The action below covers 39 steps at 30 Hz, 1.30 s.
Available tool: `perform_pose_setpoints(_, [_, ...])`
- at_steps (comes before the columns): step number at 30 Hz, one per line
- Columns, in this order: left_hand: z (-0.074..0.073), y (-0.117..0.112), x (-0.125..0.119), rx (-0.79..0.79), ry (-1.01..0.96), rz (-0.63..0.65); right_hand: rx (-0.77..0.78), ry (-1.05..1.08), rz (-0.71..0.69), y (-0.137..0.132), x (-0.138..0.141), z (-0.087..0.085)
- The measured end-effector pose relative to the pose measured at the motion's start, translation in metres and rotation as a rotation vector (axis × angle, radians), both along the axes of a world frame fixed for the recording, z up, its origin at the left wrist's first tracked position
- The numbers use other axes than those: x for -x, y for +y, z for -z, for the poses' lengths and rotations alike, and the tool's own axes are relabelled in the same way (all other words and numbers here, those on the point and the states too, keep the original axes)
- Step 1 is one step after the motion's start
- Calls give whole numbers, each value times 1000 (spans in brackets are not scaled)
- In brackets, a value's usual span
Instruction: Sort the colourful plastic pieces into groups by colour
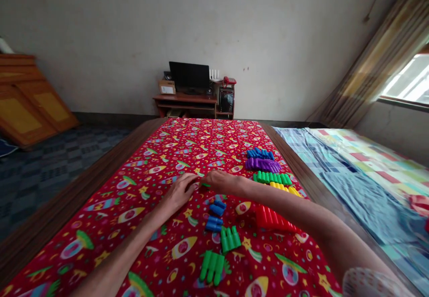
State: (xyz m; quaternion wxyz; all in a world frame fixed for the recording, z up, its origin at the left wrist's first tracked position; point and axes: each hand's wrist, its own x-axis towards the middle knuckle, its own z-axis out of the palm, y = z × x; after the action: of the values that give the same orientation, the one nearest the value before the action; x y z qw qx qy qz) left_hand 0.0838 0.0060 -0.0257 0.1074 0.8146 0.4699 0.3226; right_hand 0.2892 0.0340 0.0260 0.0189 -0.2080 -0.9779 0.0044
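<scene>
My left hand (182, 190) rests low over the red patterned cloth, its fingers loosely bent and its thumb apart from them. Its fingertips come up against those of my right hand (219, 182), whose fingers are bent together and pointing left. A bit of green (205, 185) shows under the right fingers; whether it is a block or the cloth's print I cannot tell. Nearer to me lie blue peg-shaped blocks (214, 223), more blue blocks (217, 207), a joined green block group (230, 239) and another green block group (212, 267).
To the right, rows of blue (260, 154), purple (263, 165), green (273, 178), yellow (284, 188) and red blocks (273, 218) line the cloth (114, 243); my right forearm partly covers them. A bed (355, 194) adjoins the table's right edge. A desk with a monitor (189, 78) stands beyond.
</scene>
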Motion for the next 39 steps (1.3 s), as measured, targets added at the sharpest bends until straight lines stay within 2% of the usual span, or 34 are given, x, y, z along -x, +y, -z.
perform_pose_setpoints(5, [6,-5,-5,-74,-10,28,76,-101,150,1,-24,-18])
perform_pose_setpoints(9, [11,-5,-8,-123,34,17,161,-71,79,5,-35,-28])
perform_pose_setpoints(13, [10,-5,-7,-150,56,29,146,-62,14,3,-30,-24])
perform_pose_setpoints(17, [8,-5,-7,-164,59,34,90,1,79,2,-41,-29])
perform_pose_setpoints(19, [8,-6,-7,-167,62,34,74,89,129,2,-64,-39])
perform_pose_setpoints(21, [8,-6,-7,-167,63,28,61,180,216,2,-98,-50])
perform_pose_setpoints(25, [8,-3,-6,-156,56,20,74,161,498,-3,-178,-64])
perform_pose_setpoints(27, [6,-4,-7,-129,42,33,85,120,581,-7,-209,-62])
perform_pose_setpoints(30, [-2,-9,-15,-59,12,108,94,81,655,-14,-237,-53])
perform_pose_setpoints(35, [-15,-19,-44,4,34,249,131,103,676,-21,-253,-38])
perform_pose_setpoints(39, [-15,-10,-63,22,83,301,163,165,651,-23,-258,-28])
